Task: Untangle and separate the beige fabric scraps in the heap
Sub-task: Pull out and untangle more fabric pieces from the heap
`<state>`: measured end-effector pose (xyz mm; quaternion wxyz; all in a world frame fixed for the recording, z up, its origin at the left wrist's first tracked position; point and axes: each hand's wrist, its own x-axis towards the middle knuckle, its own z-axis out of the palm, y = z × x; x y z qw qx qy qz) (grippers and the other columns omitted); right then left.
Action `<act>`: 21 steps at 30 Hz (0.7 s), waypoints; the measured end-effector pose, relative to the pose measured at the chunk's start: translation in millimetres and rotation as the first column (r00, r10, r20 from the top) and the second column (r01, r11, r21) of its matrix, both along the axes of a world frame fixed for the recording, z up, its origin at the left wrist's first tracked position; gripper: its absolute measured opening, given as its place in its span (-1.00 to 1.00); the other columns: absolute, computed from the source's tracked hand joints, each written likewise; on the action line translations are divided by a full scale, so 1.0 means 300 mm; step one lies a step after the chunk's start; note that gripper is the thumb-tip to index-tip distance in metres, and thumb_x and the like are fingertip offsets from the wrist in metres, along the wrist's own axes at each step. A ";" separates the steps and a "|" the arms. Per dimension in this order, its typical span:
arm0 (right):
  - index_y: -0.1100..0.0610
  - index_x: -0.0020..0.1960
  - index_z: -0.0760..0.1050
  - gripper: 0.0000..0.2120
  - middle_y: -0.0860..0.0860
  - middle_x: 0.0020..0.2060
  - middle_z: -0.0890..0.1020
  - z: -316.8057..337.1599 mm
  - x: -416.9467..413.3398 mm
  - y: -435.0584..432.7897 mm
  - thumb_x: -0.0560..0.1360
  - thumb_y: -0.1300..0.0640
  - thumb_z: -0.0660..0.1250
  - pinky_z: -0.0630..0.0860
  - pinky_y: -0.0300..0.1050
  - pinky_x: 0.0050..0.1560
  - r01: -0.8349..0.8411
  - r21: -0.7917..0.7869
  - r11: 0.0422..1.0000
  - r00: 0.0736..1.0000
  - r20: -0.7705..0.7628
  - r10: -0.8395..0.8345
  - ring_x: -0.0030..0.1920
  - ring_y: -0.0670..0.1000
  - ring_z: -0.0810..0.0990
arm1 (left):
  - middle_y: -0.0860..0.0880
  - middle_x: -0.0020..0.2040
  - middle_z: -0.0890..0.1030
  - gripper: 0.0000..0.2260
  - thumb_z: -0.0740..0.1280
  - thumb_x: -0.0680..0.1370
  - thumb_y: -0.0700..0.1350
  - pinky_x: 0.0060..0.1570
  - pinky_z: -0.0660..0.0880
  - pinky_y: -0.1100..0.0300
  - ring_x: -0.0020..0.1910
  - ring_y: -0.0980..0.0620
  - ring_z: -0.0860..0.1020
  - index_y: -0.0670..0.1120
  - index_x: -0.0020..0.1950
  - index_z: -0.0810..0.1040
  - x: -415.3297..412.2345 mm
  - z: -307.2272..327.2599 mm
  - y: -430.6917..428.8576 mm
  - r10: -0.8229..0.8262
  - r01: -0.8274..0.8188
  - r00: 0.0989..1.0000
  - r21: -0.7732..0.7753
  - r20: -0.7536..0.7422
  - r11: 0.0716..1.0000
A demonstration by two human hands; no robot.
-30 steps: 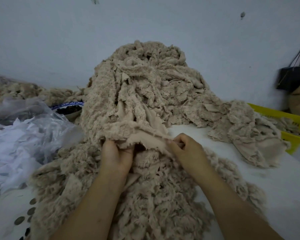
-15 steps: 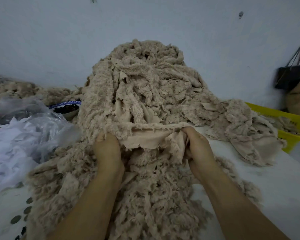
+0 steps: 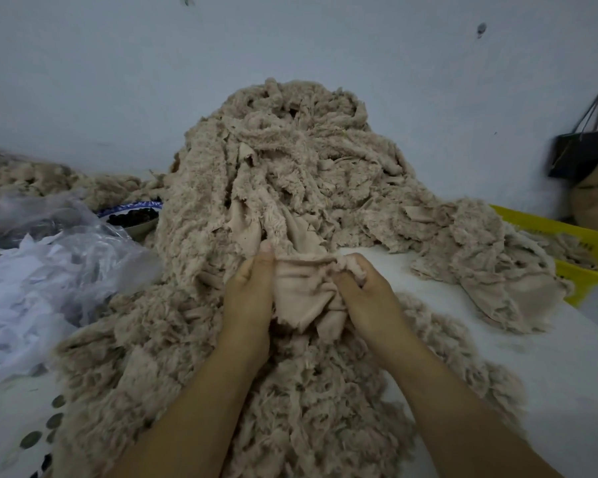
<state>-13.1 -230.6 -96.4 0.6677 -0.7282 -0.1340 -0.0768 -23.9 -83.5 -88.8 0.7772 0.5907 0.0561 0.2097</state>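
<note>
Both left grip (image 3: 248, 291), right grip (image 3: 368, 293) pinch beige scrap (image 3: 302, 294).

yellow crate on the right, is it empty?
No, beige scraps lie inside the yellow crate, and more fabric hangs over its near rim.

Fuzzy matt cloth scraps (image 3: 290, 174), crinkly translucent plastic bag (image 3: 66, 257), smooth yellow plastic crate (image 3: 567, 232).

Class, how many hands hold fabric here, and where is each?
2. The left hand grips the scrap at its left edge; the right hand pinches its right edge, before the heap. None seems hidden.
</note>
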 end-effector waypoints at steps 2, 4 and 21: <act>-0.11 -0.14 0.56 -0.75 -0.08 -0.23 0.68 0.007 0.003 -0.001 0.65 0.10 0.21 0.54 -0.11 -0.15 0.023 0.161 0.987 0.998 -0.061 -0.013 -0.20 -0.06 0.65 | -0.06 -0.33 0.65 -0.67 0.30 0.63 0.07 -0.36 0.54 0.21 -0.37 0.04 0.60 0.00 -0.29 0.61 0.012 0.009 0.021 -0.001 0.000 1.000 -0.181 -0.004 0.983; -0.01 -0.08 0.58 -0.78 -0.01 -0.22 0.71 0.018 0.021 -0.029 0.66 0.10 0.19 0.59 -0.08 -0.18 0.110 0.340 0.934 0.985 -0.161 -0.057 -0.20 -0.01 0.68 | 0.00 -0.51 0.38 -0.56 0.23 0.67 0.07 -0.60 0.22 0.27 -0.58 0.08 0.28 -0.03 -0.40 0.39 0.024 0.013 0.057 0.027 -0.026 1.000 -0.243 -0.001 0.970; -0.07 -0.35 0.48 -0.64 -0.09 -0.43 0.54 0.026 -0.040 0.006 0.63 0.04 0.27 0.44 -0.34 -0.40 -0.175 0.015 0.984 0.983 -0.049 0.175 -0.40 -0.15 0.52 | 0.06 -0.20 0.63 -0.81 0.26 0.64 0.02 -0.16 0.49 0.31 -0.19 0.17 0.57 0.13 -0.16 0.55 -0.015 -0.014 -0.021 -0.147 0.037 0.980 0.601 0.135 0.799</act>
